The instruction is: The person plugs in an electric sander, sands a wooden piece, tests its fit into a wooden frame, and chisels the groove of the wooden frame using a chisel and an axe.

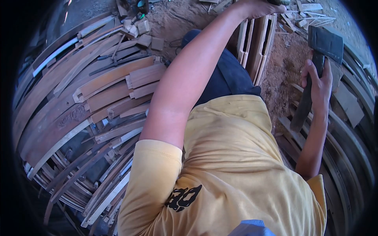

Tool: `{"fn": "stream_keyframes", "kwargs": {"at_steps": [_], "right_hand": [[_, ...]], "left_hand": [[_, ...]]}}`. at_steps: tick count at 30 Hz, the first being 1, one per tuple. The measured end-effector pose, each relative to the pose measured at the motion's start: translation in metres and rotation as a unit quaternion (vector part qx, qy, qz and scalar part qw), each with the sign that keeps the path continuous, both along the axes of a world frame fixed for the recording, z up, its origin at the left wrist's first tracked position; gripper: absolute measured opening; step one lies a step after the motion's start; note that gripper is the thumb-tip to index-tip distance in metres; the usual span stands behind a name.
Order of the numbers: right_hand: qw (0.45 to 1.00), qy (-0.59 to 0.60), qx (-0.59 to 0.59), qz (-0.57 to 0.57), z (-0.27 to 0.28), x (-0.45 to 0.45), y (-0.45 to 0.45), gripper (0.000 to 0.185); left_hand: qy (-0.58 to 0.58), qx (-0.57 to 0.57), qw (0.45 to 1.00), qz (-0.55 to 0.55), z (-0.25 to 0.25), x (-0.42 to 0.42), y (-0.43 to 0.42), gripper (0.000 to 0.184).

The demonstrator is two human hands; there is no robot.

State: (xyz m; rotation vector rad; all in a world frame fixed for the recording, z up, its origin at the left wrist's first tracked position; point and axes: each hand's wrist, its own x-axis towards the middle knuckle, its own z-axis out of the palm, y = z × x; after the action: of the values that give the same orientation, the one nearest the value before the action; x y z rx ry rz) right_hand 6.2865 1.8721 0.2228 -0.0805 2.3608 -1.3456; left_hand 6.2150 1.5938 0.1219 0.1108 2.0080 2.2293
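My right hand (320, 84) is closed around the dark handle of a mallet (326, 42). Its blocky dark head points up and away from me, and the handle's end hangs below my fist. My left arm stretches forward across my body. At the top edge, my left hand (262, 8) is partly cut off, its fingers bent at a dark thing I cannot make out. Just below that hand, upright slotted wooden pieces (258, 45) stand beside my leg, with long dark slots showing. Whether the hand touches them is unclear.
Stacked planks and shaped boards (114, 84) fill the left side, some with cut tenon ends. Small wood blocks (145, 40) lie beyond them. More long boards (346, 145) run along the right. Wood scraps (305, 17) litter the dirt floor (281, 67).
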Motion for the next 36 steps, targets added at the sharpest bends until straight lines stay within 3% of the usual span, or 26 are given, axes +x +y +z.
{"fn": "stream_keyframes", "kwargs": {"at_steps": [11, 13, 26, 36], "right_hand": [[1.0, -0.007, -0.007, -0.013, 0.005, 0.001, -0.006, 0.031], [1.0, -0.009, -0.008, -0.014, 0.005, 0.0, -0.005, 0.031], [1.0, -0.012, -0.012, -0.018, 0.011, 0.001, -0.011, 0.038], [1.0, -0.01, 0.001, -0.012, 0.006, -0.003, -0.009, 0.031]], "left_hand": [[0.027, -0.034, 0.999, -0.031, 0.0, 0.002, 0.0, 0.008], [0.044, 0.017, 0.999, 0.001, 0.0, 0.003, 0.002, 0.011], [0.029, 0.022, 0.999, 0.005, -0.003, 0.001, 0.003, 0.008], [0.011, 0.004, 1.0, 0.015, 0.002, 0.005, 0.001, 0.022]]}}
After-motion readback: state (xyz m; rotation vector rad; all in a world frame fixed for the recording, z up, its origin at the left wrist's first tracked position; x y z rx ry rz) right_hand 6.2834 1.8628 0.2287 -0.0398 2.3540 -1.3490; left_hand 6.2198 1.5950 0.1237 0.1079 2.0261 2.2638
